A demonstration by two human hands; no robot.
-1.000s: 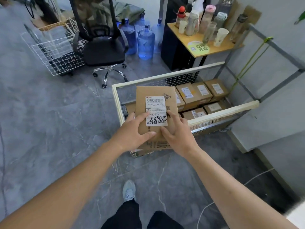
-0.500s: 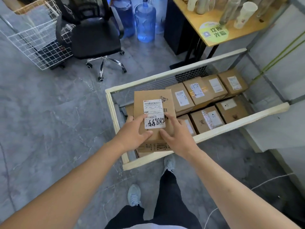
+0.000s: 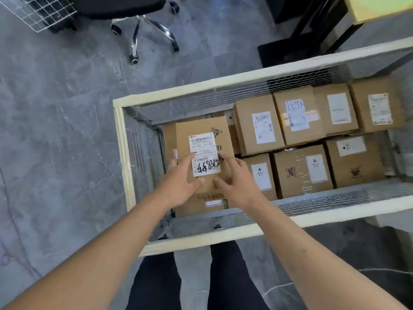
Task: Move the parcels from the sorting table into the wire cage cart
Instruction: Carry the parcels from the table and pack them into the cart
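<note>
**A:** Where is the parcel [image 3: 202, 139] sitting right now?

**B:** It is lying inside the wire cage cart [image 3: 125, 157], at the left end, label up, apparently resting on other cardboard underneath it. The left hand [image 3: 181, 182] is touching its near left part with the fingers [image 3: 186, 161] laid fairly straight along the label's edge and the thumb lying across the box top. The right hand [image 3: 237, 184] is at the near right part, fingers spread wide and only lightly bent, with the tips reaching the label. Neither hand is curling around the box, so I am reading this as setting it down or nudging it square rather than carrying it.

**A:** And how far along is the whole job looking?

**B:** Well along, I am guessing. Seven other stacked boxes [image 3: 299, 121] are already filling the middle and right of the cart in two rows, pressed close together. This one is taking up the remaining room at the left.

**A:** What is remaining, then?

**B:** For this parcel, only letting go and pulling both hands out over the cream rail. For the task overall I cannot tell: the sorting surface is not showing in this view, so whatever is waiting there is hidden from me. An office chair base [image 3: 143, 30] is standing on the grey floor beyond the cart, well apart from it.
</note>
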